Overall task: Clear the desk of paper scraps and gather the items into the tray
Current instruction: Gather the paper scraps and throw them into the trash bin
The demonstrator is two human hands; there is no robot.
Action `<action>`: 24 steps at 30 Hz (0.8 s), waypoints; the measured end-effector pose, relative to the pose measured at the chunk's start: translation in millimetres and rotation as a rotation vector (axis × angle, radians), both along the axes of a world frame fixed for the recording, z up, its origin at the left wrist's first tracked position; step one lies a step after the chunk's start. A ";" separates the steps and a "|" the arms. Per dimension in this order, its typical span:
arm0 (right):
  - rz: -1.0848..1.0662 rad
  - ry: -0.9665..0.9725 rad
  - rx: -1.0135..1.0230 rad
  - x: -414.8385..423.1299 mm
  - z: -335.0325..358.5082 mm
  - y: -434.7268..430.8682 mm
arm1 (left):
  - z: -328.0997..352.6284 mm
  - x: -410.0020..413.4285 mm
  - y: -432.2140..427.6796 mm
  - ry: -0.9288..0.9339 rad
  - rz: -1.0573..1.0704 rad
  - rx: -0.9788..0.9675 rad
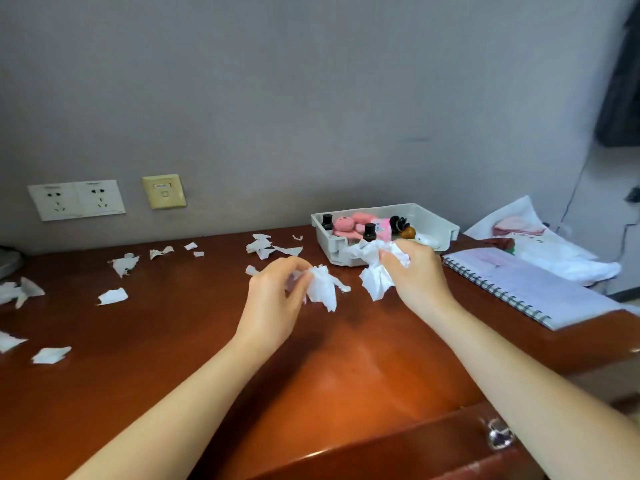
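left hand (273,299) at frame center, fingertips pinching a crumpled paper scrap (323,285) above the wooden desk (180,327). right hand (414,271) just right of it, fingers closed around a bigger paper wad (375,268). white tray (446,226) right behind, holding dark bottles (327,221) and a pink plush toy (346,225). loose scraps (112,296) strewn across left half. spiral notebook (526,285) at right.

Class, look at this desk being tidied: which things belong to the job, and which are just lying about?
Part of the job:
paper scraps
tray
crumpled paper in left hand
crumpled paper in right hand

Just lying about:
spiral notebook
wall sockets
white bag
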State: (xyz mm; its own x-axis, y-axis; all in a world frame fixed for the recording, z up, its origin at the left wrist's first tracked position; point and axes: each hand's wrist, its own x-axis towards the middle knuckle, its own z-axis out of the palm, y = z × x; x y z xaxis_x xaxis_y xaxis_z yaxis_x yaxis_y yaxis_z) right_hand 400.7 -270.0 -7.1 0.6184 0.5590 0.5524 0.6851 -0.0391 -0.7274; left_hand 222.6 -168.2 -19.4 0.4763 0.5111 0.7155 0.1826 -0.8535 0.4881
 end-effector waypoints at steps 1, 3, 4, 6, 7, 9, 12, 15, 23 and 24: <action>-0.014 -0.007 -0.009 3.9 1.2 -10.5 | 1.8 5.1 -6.4 0.021 -0.010 -0.016; -0.049 -0.010 -0.039 10.1 3.6 -31.7 | 5.1 16.0 -19.0 0.053 -0.041 -0.047; -0.064 -0.010 -0.043 12.8 4.4 -42.9 | 6.4 21.8 -25.9 0.065 -0.058 -0.054; -0.082 -0.006 -0.025 18.6 3.8 -64.7 | 9.0 32.1 -40.7 0.088 -0.093 -0.049; -0.089 -0.002 -0.017 21.3 3.7 -76.2 | 10.4 37.2 -49.2 0.103 -0.115 -0.048; -0.102 0.013 -0.012 27.8 2.9 -101.7 | 12.2 47.9 -67.5 0.131 -0.170 -0.052; -0.129 0.014 -0.006 33.8 2.3 -141.8 | 15.7 62.3 -97.1 0.158 -0.258 -0.037; -0.169 -0.020 0.003 39.5 -2.9 -183.8 | 14.7 78.5 -128.9 0.177 -0.364 -0.021; -0.310 0.051 -0.057 48.6 -50.1 -294.6 | -15.8 125.3 -217.9 0.304 -0.664 -0.015; -0.331 0.067 -0.061 48.7 -58.7 -307.6 | -23.0 131.0 -227.5 0.322 -0.694 -0.021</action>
State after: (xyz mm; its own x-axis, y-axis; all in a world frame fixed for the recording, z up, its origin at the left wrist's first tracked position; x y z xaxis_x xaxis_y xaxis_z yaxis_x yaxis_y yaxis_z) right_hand 449.4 -577.6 -65.8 0.8060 0.3522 0.4758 0.5783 -0.2963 -0.7601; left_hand 353.6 -395.6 -42.4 0.8768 0.0310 0.4799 -0.2554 -0.8156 0.5192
